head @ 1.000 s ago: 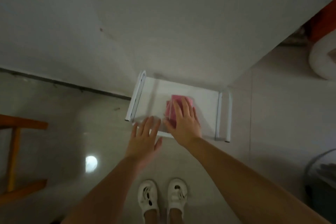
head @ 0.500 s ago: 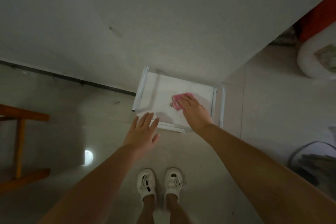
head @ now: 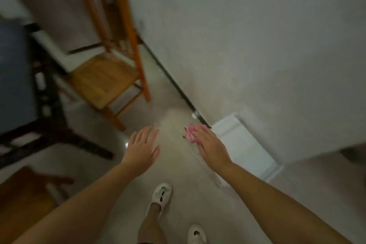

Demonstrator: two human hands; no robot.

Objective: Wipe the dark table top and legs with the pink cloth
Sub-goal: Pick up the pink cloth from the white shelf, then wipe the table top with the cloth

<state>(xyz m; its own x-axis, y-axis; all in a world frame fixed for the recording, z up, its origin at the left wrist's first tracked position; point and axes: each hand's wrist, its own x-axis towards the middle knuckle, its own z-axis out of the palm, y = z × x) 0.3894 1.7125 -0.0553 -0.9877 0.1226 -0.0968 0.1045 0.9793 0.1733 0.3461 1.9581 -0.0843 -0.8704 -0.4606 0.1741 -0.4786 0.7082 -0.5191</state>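
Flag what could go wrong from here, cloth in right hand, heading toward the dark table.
1. The pink cloth sticks out loosely from under the right hand; it may slip out mid-step.
2. The wooden chair stands between the person and the dark table; a leg could catch a foot.
3. The frame is motion-blurred and the left hand is open in the air, so a quick turn risks bumping the white stand.

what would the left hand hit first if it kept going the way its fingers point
The left hand is open, with nothing in it, fingers pointing up-frame over bare floor. On that line the first thing looks like the front leg of the wooden chair, though depth is hard to judge here.
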